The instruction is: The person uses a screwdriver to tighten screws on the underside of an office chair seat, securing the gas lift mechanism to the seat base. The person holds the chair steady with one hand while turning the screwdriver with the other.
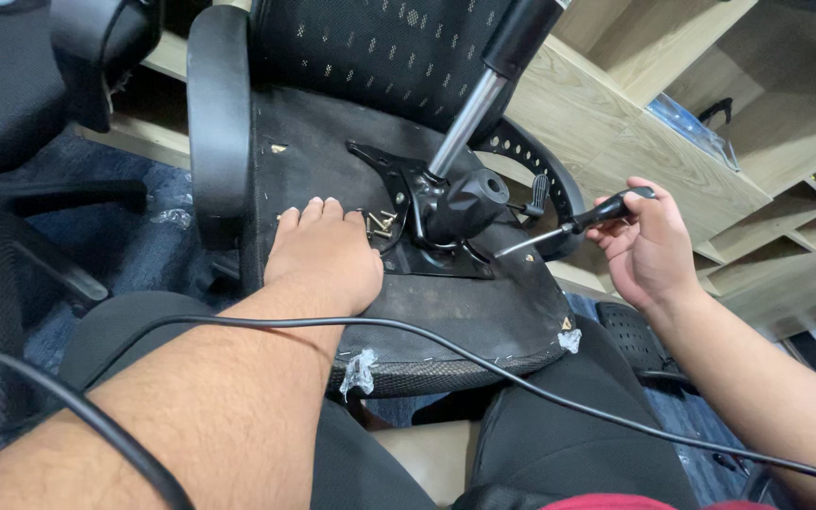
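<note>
An office chair lies overturned across my lap, its black seat underside (465, 312) facing up. A black metal mechanism plate (408, 189) with a knob and a chrome gas cylinder (465, 118) is fixed at its middle. My left hand (325, 253) rests flat on the underside, fingertips touching a small pile of loose screws (380, 223). My right hand (649, 247) grips a black-handled screwdriver (573, 225), whose tip points left toward the plate's right edge without touching it.
The chair's armrests (217, 123) curve up on both sides. A black cable (484, 364) crosses my lap. Another black chair (11, 142) stands at left on blue carpet. Wooden shelving (672, 151) fills the right background.
</note>
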